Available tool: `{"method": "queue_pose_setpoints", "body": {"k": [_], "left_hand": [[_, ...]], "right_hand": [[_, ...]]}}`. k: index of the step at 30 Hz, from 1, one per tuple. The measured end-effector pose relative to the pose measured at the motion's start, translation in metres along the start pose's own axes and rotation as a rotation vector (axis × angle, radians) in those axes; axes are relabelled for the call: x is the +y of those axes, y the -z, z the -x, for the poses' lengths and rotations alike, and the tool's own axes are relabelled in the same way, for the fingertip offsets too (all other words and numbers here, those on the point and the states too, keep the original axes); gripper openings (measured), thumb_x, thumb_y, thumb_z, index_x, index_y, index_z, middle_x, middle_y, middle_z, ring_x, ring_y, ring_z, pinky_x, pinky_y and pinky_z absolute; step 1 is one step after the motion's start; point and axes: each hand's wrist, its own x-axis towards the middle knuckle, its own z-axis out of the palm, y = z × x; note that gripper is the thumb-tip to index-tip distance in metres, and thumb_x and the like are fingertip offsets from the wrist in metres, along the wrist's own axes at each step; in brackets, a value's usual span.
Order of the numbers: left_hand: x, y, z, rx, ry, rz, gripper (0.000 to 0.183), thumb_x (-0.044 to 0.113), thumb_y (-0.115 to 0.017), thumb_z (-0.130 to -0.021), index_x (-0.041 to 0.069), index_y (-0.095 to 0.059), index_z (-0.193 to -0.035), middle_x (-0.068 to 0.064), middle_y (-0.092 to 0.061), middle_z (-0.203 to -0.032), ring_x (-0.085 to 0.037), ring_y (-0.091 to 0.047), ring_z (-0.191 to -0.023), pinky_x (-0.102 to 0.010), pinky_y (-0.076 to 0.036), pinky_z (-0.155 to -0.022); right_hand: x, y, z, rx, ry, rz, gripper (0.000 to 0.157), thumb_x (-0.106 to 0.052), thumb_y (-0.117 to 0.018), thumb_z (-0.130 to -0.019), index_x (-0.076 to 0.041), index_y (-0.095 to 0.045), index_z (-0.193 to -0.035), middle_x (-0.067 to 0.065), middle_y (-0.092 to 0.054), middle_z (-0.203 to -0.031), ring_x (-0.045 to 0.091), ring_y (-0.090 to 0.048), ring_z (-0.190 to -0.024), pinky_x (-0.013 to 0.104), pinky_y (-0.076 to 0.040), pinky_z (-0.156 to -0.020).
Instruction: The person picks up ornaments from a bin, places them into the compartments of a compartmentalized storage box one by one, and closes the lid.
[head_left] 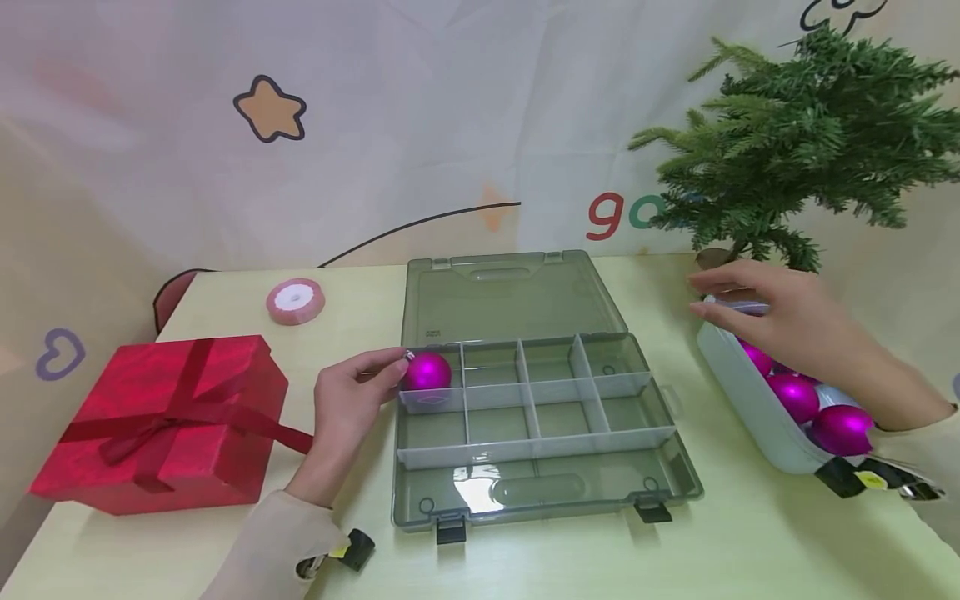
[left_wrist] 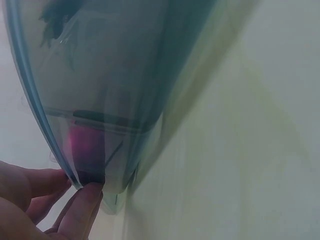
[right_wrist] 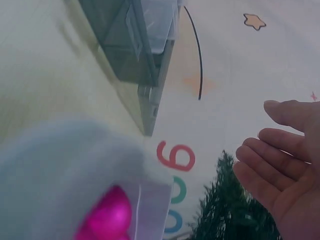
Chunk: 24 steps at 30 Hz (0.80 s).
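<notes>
A shiny magenta Christmas ball (head_left: 427, 372) sits in the back left compartment of a translucent grey-green divided organizer box (head_left: 497, 454). At the box's left wall my left hand (head_left: 352, 408) pinches the ball by its small metal cap. Through the see-through wall the left wrist view shows the ball (left_wrist: 87, 150) as a pink patch beside the fingertips. My right hand (head_left: 780, 312) is over the far end of a white bin (head_left: 750, 417) of magenta balls (head_left: 843, 429). Its fingers (right_wrist: 270, 160) are extended, and nothing is in the palm.
A red gift box (head_left: 161, 425) with a ribbon bow stands at the left. Behind it lies a roll of pink ribbon (head_left: 296, 301). A small artificial Christmas tree (head_left: 810, 142) rises behind the bin. The organizer's lid (head_left: 510, 300) lies folded back toward the printed curtain (head_left: 420, 125).
</notes>
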Motion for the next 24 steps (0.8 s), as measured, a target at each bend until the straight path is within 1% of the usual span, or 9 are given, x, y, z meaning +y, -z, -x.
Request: {"method": "queue_pose_setpoints", "body": {"k": [7,10,14,15,19,20,22,23,24], "left_hand": [[-0.003,-0.001,-0.001,-0.001,0.0,-0.008,0.027,0.009,-0.077,-0.099,0.006,-0.078,-0.126,-0.015,-0.076,-0.121,-0.029,-0.076,-0.103,-0.027,-0.062,-0.084],[-0.003,-0.001,-0.001,-0.001,0.0,-0.013,0.027,0.009,-0.076,-0.099,0.006,-0.078,-0.126,-0.015,-0.076,-0.12,-0.029,-0.076,-0.103,-0.027,-0.062,-0.084],[-0.002,-0.001,-0.001,-0.001,0.003,-0.004,0.027,0.009,-0.076,-0.1,0.006,-0.079,-0.126,-0.016,-0.076,-0.121,-0.029,-0.076,-0.103,-0.027,-0.062,-0.085],[-0.002,-0.001,-0.002,-0.001,0.004,0.0,0.026,0.009,-0.076,-0.1,0.005,-0.079,-0.126,-0.016,-0.075,-0.121,-0.029,-0.076,-0.103,-0.027,-0.062,-0.085],[-0.002,-0.001,-0.002,-0.005,0.013,0.003,0.027,0.009,-0.076,-0.1,0.006,-0.079,-0.126,-0.015,-0.075,-0.122,-0.028,-0.076,-0.103,-0.026,-0.062,-0.085],[-0.002,-0.001,-0.002,-0.005,0.017,0.004,0.027,0.009,-0.076,-0.1,0.006,-0.079,-0.126,-0.015,-0.075,-0.122,-0.028,-0.076,-0.103,-0.026,-0.062,-0.085],[-0.002,-0.001,-0.002,-0.004,0.023,0.002,0.027,0.009,-0.076,-0.1,0.006,-0.079,-0.126,-0.015,-0.075,-0.122,-0.027,-0.076,-0.102,-0.025,-0.062,-0.085],[-0.001,-0.001,-0.002,-0.005,0.025,0.003,0.027,0.009,-0.076,-0.1,0.006,-0.079,-0.126,-0.015,-0.075,-0.122,-0.027,-0.076,-0.102,-0.025,-0.062,-0.085],[-0.001,-0.002,-0.002,-0.006,0.027,0.006,0.027,0.009,-0.076,-0.1,0.006,-0.079,-0.126,-0.015,-0.075,-0.122,-0.027,-0.076,-0.102,-0.025,-0.062,-0.085]], "right_hand": [[0.024,0.015,0.021,0.006,-0.126,0.029,0.035,-0.003,-0.08,-0.094,-0.003,-0.073,-0.128,0.016,-0.075,-0.119,-0.026,-0.051,-0.099,-0.004,-0.039,-0.086],[0.035,0.022,0.03,-0.02,-0.208,0.03,0.035,-0.008,-0.078,-0.098,-0.002,-0.071,-0.131,0.022,-0.072,-0.123,-0.029,-0.046,-0.097,-0.006,-0.033,-0.085],[0.048,0.029,0.039,-0.032,-0.317,0.03,0.036,-0.018,-0.076,-0.101,-0.002,-0.071,-0.133,0.026,-0.069,-0.129,-0.03,-0.044,-0.094,-0.006,-0.03,-0.08],[0.05,0.03,0.041,-0.034,-0.331,0.031,0.037,-0.02,-0.076,-0.101,-0.002,-0.071,-0.133,0.027,-0.068,-0.129,-0.023,-0.054,-0.094,-0.004,-0.032,-0.078],[0.058,0.031,0.047,-0.029,-0.372,0.057,0.039,-0.025,-0.076,-0.101,-0.002,-0.071,-0.132,0.029,-0.068,-0.129,-0.022,-0.054,-0.09,-0.004,-0.033,-0.072],[0.06,0.031,0.048,-0.034,-0.374,0.052,0.04,-0.025,-0.076,-0.101,0.0,-0.07,-0.132,0.03,-0.067,-0.129,-0.014,-0.063,-0.09,-0.004,-0.033,-0.071],[0.064,0.031,0.051,-0.04,-0.385,0.05,0.041,-0.025,-0.076,-0.102,0.002,-0.069,-0.132,0.032,-0.066,-0.129,-0.013,-0.064,-0.088,-0.005,-0.035,-0.069],[0.066,0.032,0.053,-0.045,-0.388,0.057,0.041,-0.024,-0.076,-0.102,0.003,-0.069,-0.132,0.033,-0.067,-0.129,-0.008,-0.067,-0.088,-0.004,-0.036,-0.067],[0.069,0.032,0.054,-0.052,-0.385,0.059,0.041,-0.023,-0.075,-0.102,0.004,-0.068,-0.133,0.034,-0.067,-0.128,0.005,-0.073,-0.09,-0.003,-0.038,-0.066]]}}
